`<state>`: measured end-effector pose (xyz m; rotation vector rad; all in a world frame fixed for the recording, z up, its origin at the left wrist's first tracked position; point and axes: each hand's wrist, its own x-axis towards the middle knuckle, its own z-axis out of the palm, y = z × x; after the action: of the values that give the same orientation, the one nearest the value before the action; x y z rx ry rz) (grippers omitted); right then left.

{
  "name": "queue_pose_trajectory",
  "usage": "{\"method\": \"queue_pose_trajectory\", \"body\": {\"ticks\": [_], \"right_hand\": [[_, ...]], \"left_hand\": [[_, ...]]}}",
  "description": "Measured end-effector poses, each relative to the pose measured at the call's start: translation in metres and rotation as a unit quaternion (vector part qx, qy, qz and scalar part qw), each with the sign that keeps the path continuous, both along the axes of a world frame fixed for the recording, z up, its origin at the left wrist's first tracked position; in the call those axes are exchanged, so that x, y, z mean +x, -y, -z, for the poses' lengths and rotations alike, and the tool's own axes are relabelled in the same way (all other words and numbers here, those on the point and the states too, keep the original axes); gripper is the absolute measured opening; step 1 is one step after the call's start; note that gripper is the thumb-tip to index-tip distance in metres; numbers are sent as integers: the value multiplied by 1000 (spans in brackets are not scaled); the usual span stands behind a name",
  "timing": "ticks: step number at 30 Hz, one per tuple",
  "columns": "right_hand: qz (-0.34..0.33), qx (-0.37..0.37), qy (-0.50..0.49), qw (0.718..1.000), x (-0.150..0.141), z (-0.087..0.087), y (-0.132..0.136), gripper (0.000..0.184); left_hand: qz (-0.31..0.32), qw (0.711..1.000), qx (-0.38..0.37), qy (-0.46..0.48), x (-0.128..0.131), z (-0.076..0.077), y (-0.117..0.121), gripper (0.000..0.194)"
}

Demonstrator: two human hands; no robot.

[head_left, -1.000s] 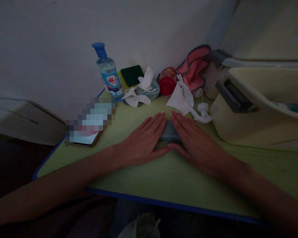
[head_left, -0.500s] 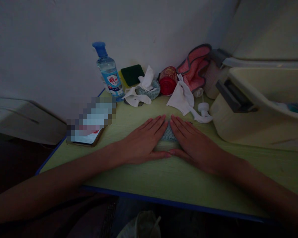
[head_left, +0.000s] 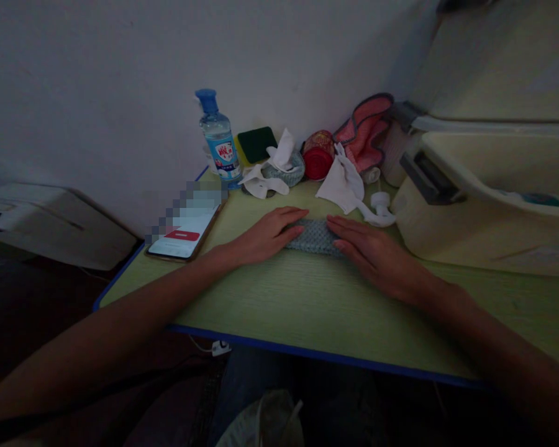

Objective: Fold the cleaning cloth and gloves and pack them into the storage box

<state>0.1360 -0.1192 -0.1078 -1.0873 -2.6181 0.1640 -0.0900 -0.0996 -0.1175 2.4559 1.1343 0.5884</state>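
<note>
The grey knitted cloth (head_left: 311, 238) lies on the table (head_left: 279, 304), left of the cream bin (head_left: 484, 239). The left hand (head_left: 268, 236) touches its end farther from this bin, the right hand (head_left: 377, 256) its nearer end; both are unclenched, fingers rather straight. Well left of the bin lies the phone (head_left: 186, 236).

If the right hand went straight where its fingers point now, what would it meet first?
Beyond the grey cloth it seems to touch, probably the left hand, though depth is unclear.
</note>
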Motion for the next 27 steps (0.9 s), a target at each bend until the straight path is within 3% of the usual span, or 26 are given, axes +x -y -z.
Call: {"method": "queue_pose_trajectory", "body": {"ticks": [7, 11, 15, 22, 27], "right_hand": [[15, 57, -36, 998, 2, 4, -1, 38], [15, 116, -72, 991, 1, 2, -1, 22], [14, 107, -89, 990, 2, 1, -2, 12], [74, 53, -104, 990, 3, 4, -6, 25], [102, -20, -109, 989, 4, 6, -7, 42]], "left_hand": [[-29, 998, -15, 60, -4, -3, -4, 55], [-25, 993, -86, 73, -4, -11, 4, 67], [-10, 984, -152, 95, -2, -15, 10, 63], [-58, 987, -125, 83, 11, -9, 17, 80], [-70, 978, -152, 127, 14, -6, 21, 85]]}}
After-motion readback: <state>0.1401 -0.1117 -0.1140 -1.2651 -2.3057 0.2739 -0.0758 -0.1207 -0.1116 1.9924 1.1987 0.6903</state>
